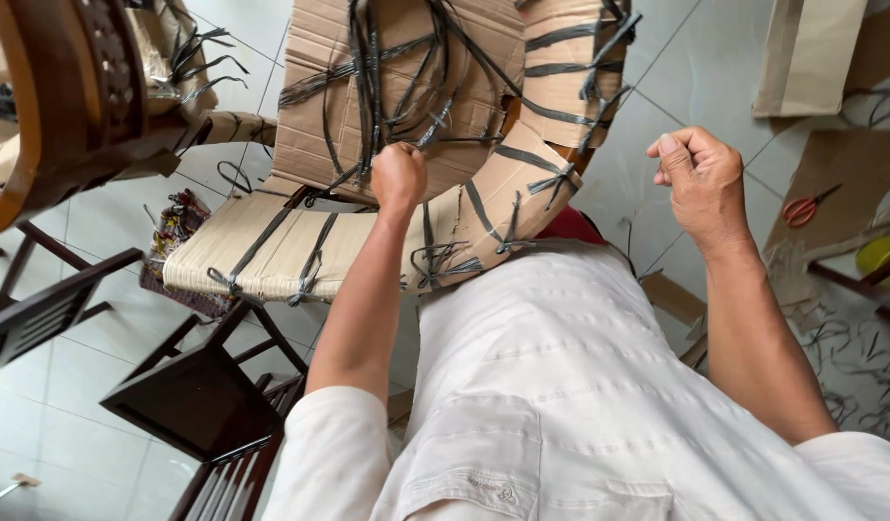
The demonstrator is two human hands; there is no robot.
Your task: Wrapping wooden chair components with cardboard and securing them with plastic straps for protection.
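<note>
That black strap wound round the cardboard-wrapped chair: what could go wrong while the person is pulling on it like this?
1. The left hand is fisted round the black strap with a tight grip; a thin strap under tension might dig into the fingers, or snap and whip back.
2. The cardboard wrapping could tear or crease where the straps bite in.
3. Loose strap offcuts lie on the tiled floor near red scissors; possibly a trip hazard.

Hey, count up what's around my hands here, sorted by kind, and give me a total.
Hands: 2, left hand and right hand
Cardboard-wrapped chair tied with black straps: 1
Bare dark wooden chairs: 2
Orange-handled scissors: 1
Total: 6
</note>
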